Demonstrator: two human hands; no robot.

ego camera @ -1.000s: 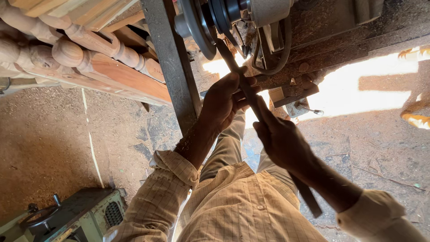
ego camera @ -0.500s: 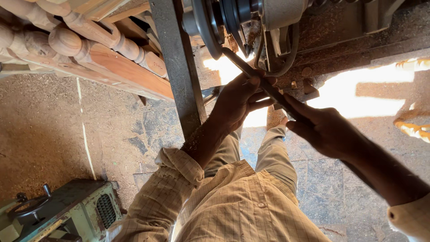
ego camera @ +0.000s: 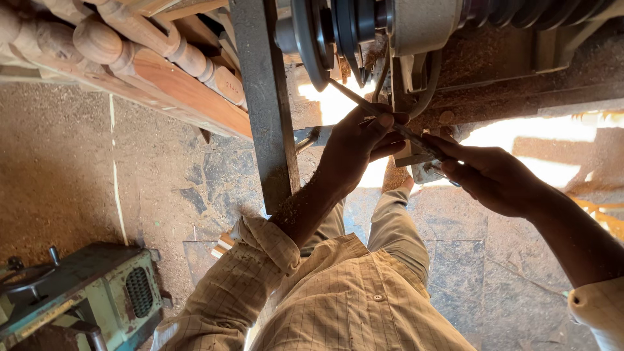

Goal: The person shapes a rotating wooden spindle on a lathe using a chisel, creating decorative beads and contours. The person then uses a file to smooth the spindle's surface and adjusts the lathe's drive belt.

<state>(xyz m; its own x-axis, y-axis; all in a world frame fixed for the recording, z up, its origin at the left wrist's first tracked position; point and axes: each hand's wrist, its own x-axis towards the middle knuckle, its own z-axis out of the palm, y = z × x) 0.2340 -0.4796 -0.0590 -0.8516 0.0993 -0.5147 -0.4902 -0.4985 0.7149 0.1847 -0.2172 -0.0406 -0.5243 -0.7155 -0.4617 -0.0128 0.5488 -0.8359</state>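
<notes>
A long thin metal turning tool [ego camera: 364,104] runs from below the dark pulley of the lathe [ego camera: 338,32] down to the right. My left hand [ego camera: 356,144] is closed around the tool near its tip, fingers over the shaft. My right hand [ego camera: 489,175] grips the same tool further back, near its handle end, which is hidden in my fist. Both hands are raised in front of the lathe head. My checked beige shirt [ego camera: 351,299] and trouser leg [ego camera: 396,221] fill the lower middle.
A grey steel upright [ego camera: 263,110] stands just left of my left hand. Turned wooden spindles [ego camera: 136,45] lie stacked at the upper left. A green metal machine [ego camera: 84,292] sits at the lower left. Sawdust covers the stone floor [ego camera: 65,169]. Bright sunlight falls at the right.
The view has shifted closer to the lathe. My right hand has slid up the tool toward my left hand, and the tool now lies flatter, pointing at the pulley.
</notes>
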